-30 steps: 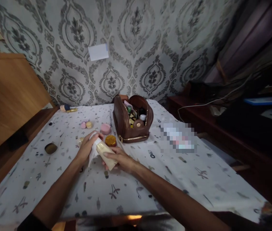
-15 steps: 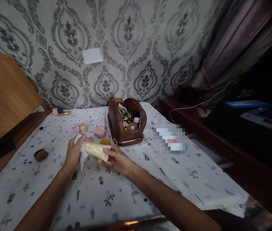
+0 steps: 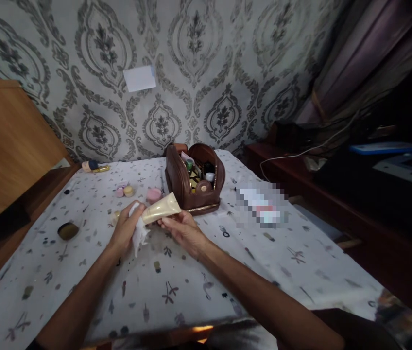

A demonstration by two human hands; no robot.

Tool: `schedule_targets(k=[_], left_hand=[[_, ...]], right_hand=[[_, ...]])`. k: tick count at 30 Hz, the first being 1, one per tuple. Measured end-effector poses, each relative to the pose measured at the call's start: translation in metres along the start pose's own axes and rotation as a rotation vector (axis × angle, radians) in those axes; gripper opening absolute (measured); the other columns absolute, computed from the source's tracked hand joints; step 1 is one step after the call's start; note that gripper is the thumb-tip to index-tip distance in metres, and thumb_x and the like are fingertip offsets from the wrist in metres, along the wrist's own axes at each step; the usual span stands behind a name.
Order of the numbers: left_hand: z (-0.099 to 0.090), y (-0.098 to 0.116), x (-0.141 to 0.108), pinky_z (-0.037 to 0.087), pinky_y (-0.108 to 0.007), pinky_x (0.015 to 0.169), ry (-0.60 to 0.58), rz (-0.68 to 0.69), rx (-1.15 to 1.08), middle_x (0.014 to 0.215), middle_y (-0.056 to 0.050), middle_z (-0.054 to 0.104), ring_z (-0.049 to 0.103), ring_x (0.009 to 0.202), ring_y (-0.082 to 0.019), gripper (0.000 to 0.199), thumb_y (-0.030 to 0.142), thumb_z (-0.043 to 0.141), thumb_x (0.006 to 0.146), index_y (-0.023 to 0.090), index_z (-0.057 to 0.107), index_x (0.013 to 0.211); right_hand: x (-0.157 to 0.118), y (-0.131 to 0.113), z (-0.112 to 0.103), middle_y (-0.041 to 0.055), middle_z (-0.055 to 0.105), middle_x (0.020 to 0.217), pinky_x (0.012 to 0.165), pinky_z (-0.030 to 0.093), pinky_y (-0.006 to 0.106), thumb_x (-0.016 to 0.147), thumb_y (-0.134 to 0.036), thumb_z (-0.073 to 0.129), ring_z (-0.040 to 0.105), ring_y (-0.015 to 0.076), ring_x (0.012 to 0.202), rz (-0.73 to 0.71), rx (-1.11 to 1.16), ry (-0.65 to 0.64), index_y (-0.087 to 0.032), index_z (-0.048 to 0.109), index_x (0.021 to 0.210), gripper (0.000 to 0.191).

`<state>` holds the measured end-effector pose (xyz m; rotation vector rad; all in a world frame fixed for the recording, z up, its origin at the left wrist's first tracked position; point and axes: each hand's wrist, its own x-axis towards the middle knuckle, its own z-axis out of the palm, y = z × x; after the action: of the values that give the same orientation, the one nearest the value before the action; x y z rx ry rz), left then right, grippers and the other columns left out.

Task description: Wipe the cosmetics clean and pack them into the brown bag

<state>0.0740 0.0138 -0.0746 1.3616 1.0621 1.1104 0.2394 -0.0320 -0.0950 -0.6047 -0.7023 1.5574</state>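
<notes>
In the head view a cream-coloured squeeze tube (image 3: 162, 208) lies across both hands, its flat end tilted up to the right. My left hand (image 3: 126, 228) is closed around the tube's other end with a crumpled white wipe (image 3: 140, 236) between hand and tube; that end is hidden. Beneath the flat end, my right hand (image 3: 184, 231) grips the tube with its fingertips. Just behind the tube are a round pink container (image 3: 154, 195) and an open brown cosmetic bag (image 3: 195, 199) filled with small bottles and other items.
Small pink and yellow pots (image 3: 128, 191) sit left of the bag. Farther back lie a dark-capped bottle (image 3: 90, 166) and a gold tube (image 3: 101, 169). A dark round object (image 3: 68, 231) rests at left. A blurred-out item (image 3: 260, 204) lies right, on the patterned tablecloth (image 3: 206, 287).
The tube's flat end has swung upward, from pointing down-right to up-right. My right hand has shifted from its end to its underside. The view has moved slightly.
</notes>
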Motion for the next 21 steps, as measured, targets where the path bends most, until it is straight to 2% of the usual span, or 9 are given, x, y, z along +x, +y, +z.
schedule_targets(k=[3, 6, 8, 11, 14, 16, 21], left_hand=[[0.007, -0.001, -0.006, 0.04, -0.019, 0.048, -0.039, 0.023, 0.076, 0.062, 0.004, 0.056, 0.052, 0.052, -0.01, 0.037, 0.055, 0.06, 0.085, 0.02, 0.055, 0.077], [0.01, -0.003, -0.009, 0.038, -0.022, 0.043, -0.154, -0.028, 0.155, 0.059, 0.003, 0.058, 0.05, 0.045, -0.012, 0.043, 0.063, 0.053, 0.085, 0.021, 0.053, 0.077], [0.011, -0.006, -0.009, 0.038, -0.024, 0.044, -0.182, -0.016, 0.22, 0.058, 0.003, 0.056, 0.049, 0.045, -0.013, 0.046, 0.065, 0.047, 0.087, 0.021, 0.051, 0.074], [0.01, -0.01, -0.008, 0.044, -0.027, 0.059, -0.054, 0.186, 0.36, 0.066, 0.001, 0.055, 0.055, 0.061, -0.016, 0.04, 0.057, 0.042, 0.093, 0.022, 0.05, 0.075], [0.011, -0.012, -0.011, 0.046, -0.031, 0.078, 0.038, 0.351, 0.481, 0.09, -0.003, 0.061, 0.06, 0.085, -0.02, 0.026, 0.046, 0.041, 0.096, 0.022, 0.052, 0.1], [0.012, -0.012, -0.015, 0.046, -0.034, 0.085, 0.055, 0.411, 0.541, 0.102, -0.006, 0.061, 0.06, 0.095, -0.022, 0.027, 0.043, 0.04, 0.096, 0.022, 0.048, 0.112], [0.015, -0.012, -0.023, 0.042, -0.04, 0.095, 0.155, 0.665, 0.684, 0.114, -0.011, 0.056, 0.054, 0.108, -0.026, 0.032, 0.039, 0.046, 0.094, 0.02, 0.047, 0.119]], right_hand=[[0.0, 0.002, -0.001, 0.0008, 0.068, 0.082, 0.074, 0.047, 0.026, 0.062, -0.037, 0.088, 0.059, 0.0119, 0.074, -0.056, -0.107, -0.012, -0.016, 0.07, 0.09, 0.039], [0.0, 0.005, -0.003, 0.0006, 0.067, 0.084, 0.07, 0.046, 0.027, 0.066, -0.046, 0.084, 0.057, 0.0128, 0.073, -0.088, -0.187, -0.02, -0.018, 0.069, 0.095, 0.043], [0.001, 0.006, -0.004, 0.0001, 0.066, 0.085, 0.067, 0.045, 0.025, 0.066, -0.049, 0.082, 0.056, 0.0131, 0.073, -0.104, -0.221, -0.027, -0.02, 0.067, 0.098, 0.046], [0.002, 0.006, -0.005, -0.0008, 0.064, 0.083, 0.059, 0.04, 0.022, 0.067, -0.051, 0.081, 0.053, 0.0116, 0.07, -0.119, -0.286, -0.031, -0.02, 0.065, 0.099, 0.047], [0.003, 0.009, -0.006, -0.001, 0.063, 0.082, 0.053, 0.035, 0.02, 0.068, -0.054, 0.08, 0.051, 0.0106, 0.066, -0.099, -0.324, -0.063, -0.02, 0.062, 0.103, 0.052], [0.003, 0.013, -0.007, -0.0017, 0.062, 0.079, 0.052, 0.034, 0.021, 0.068, -0.057, 0.078, 0.05, 0.0102, 0.063, -0.071, -0.322, -0.076, -0.021, 0.058, 0.106, 0.056], [0.001, 0.022, -0.01, -0.0045, 0.053, 0.068, 0.054, 0.033, 0.022, 0.073, -0.064, 0.071, 0.044, 0.0093, 0.058, -0.052, -0.468, -0.156, -0.019, 0.059, 0.099, 0.052]])
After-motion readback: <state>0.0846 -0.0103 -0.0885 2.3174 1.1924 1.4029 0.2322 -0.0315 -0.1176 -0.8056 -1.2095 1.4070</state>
